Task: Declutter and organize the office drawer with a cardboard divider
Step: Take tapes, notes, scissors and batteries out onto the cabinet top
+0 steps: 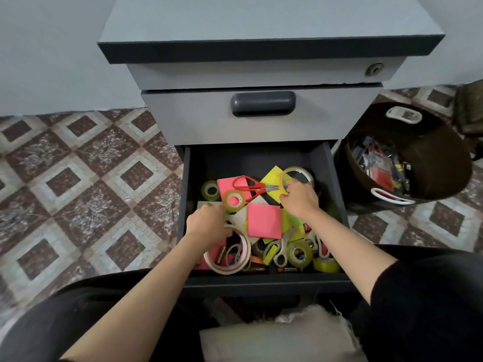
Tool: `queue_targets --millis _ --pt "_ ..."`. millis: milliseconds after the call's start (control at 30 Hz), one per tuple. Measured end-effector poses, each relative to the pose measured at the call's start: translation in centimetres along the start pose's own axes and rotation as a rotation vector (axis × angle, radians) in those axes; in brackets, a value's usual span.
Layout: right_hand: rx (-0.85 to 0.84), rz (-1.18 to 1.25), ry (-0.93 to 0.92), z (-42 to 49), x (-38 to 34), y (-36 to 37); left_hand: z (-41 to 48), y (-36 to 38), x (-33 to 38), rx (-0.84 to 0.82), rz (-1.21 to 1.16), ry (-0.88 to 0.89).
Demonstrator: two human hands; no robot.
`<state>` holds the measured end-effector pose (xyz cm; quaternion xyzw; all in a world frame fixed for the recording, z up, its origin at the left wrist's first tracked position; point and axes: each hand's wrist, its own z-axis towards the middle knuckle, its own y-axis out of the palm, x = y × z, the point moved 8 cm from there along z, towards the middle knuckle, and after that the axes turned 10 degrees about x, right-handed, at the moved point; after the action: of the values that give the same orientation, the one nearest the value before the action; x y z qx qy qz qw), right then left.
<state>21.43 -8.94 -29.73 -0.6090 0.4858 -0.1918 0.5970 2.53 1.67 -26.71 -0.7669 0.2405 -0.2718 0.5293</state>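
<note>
Judged an early stage; bottom drawer (186,205) pulled open and crammed with tape rolls, sticky notes (264,220) and red scissors (251,185), all jumbled; no cardboard divider visible inside. Left hand (209,223) curled over the rim of a large masking-tape roll (235,269), front left; right hand (300,198) curled beside a clear tape roll (300,170), back right, hold unclear. Dark basket (444,163) to the right, small items inside; sorting and dividing mostly ahead.

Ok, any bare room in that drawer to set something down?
Only the back strip of drawer floor, behind the red scissors. From there forward, tape rolls and sticky notes crowd it.
</note>
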Motion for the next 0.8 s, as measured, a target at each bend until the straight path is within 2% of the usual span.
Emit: queue_targets --millis 100,233,467,633,800 --pt "0.034 0.013 0.006 -0.2 -0.4 0.0 0.2 0.1 -0.4 -0.019 -0.073 -0.04" --pt "0.019 -0.099 -0.035 -0.5 -1.0 0.2 0.4 0.1 -0.8 -0.037 -0.156 -0.086" --pt "0.046 -0.072 -0.04 -0.6 -1.2 -0.4 0.7 0.3 -1.4 -0.176 -0.306 -0.124" --pt "0.156 -0.021 -0.105 -1.2 -1.3 -2.5 -0.1 -1.2 -1.2 -0.11 -0.469 -0.161" --pt "0.17 0.14 -0.093 -2.6 -1.5 -4.8 -1.7 -3.2 -2.1 -0.02 -0.66 -0.236"
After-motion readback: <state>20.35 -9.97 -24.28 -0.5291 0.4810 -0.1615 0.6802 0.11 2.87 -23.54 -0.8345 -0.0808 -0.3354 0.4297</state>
